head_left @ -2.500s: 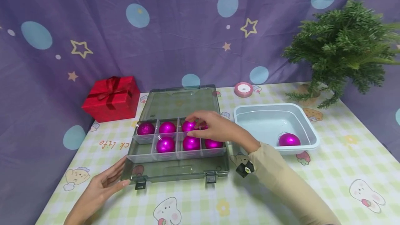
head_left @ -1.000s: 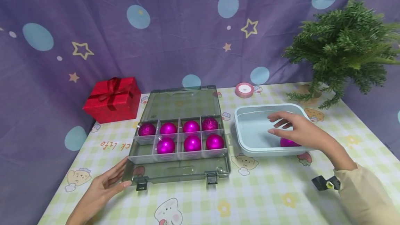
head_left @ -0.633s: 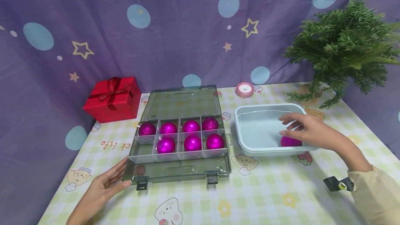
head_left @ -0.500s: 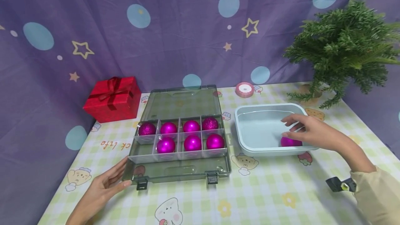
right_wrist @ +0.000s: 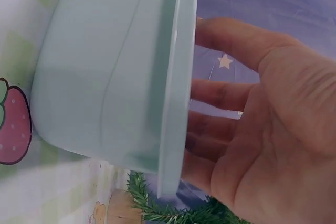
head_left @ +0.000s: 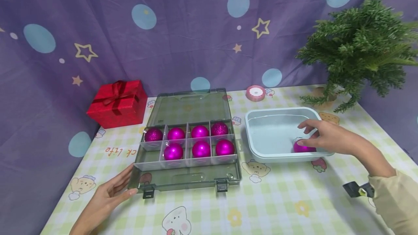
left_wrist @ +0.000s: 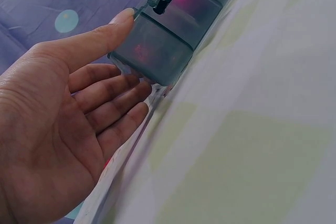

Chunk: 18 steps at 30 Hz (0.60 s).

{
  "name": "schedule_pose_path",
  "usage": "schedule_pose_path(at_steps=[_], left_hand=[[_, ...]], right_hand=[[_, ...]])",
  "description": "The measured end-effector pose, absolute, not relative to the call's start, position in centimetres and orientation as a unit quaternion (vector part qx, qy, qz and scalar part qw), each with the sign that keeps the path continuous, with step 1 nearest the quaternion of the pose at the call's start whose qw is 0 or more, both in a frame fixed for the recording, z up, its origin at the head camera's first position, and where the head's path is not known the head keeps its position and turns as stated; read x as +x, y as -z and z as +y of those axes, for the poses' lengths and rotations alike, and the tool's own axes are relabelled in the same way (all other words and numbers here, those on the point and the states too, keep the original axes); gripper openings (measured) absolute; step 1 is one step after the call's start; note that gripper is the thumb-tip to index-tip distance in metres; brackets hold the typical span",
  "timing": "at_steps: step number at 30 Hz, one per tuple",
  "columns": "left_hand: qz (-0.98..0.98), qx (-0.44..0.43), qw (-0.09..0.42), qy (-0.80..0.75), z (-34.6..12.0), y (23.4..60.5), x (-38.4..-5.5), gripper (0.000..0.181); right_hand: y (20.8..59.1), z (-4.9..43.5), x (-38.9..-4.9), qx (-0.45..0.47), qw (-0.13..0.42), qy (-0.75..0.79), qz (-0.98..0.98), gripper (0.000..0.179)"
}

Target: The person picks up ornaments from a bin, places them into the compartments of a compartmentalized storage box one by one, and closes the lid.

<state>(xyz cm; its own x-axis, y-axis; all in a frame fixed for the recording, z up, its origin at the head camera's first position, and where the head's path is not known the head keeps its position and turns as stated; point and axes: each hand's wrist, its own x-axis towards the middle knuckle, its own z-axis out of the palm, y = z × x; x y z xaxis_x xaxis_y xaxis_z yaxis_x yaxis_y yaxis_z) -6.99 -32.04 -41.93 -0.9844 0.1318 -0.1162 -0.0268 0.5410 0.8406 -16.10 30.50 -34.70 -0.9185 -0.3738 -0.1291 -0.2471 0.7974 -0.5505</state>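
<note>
A see-through grey organizer box (head_left: pixel 187 175) lies open on the table, its lid folded back. Magenta baubles (head_left: pixel 201 149) sit singly in several compartments; the front-left compartment (head_left: pixel 147 157) holds none. My left hand (head_left: pixel 106 197) is at the box's front-left corner, thumb tip at the front edge and fingers along the side, as the left wrist view also shows. My right hand (head_left: pixel 330 137) reaches over the rim of a pale blue basin (head_left: pixel 253 140), fingers spread and lightly bent. Its thumb overlaps a magenta bauble (head_left: pixel 304 147) inside. The basin wall hides the fingertips in the right wrist view.
A red gift box (head_left: pixel 117 104) with a dark ribbon stands at the back left. Behind the basin lies a pink ribbon roll (head_left: pixel 255 93). A small artificial pine tree (head_left: pixel 356 53) rises at the back right, before a purple curtain (head_left: pixel 183 39).
My right hand has left the back-right compartments, where a glittery bauble now shows, and moved right and down into the basin over the bauble there. My left hand has stayed at the box corner.
</note>
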Motion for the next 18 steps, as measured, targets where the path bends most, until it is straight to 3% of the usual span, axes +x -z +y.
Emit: schedule_pose_path(at_steps=[11, 18], left_hand=[[0.877, 0.025, 0.085, -0.472, -32.1, 41.9, -7.1, 0.079], [0.877, 0.031, 0.081, -0.472, -32.0, 42.0, -7.0, 0.078]], right_hand=[[35.0, 30.1, -16.6, -0.154, 0.163, 0.231, 0.947, 0.060], [35.7, 29.8, -16.7, -0.181, 0.159, 0.259, 0.935, 0.051]])
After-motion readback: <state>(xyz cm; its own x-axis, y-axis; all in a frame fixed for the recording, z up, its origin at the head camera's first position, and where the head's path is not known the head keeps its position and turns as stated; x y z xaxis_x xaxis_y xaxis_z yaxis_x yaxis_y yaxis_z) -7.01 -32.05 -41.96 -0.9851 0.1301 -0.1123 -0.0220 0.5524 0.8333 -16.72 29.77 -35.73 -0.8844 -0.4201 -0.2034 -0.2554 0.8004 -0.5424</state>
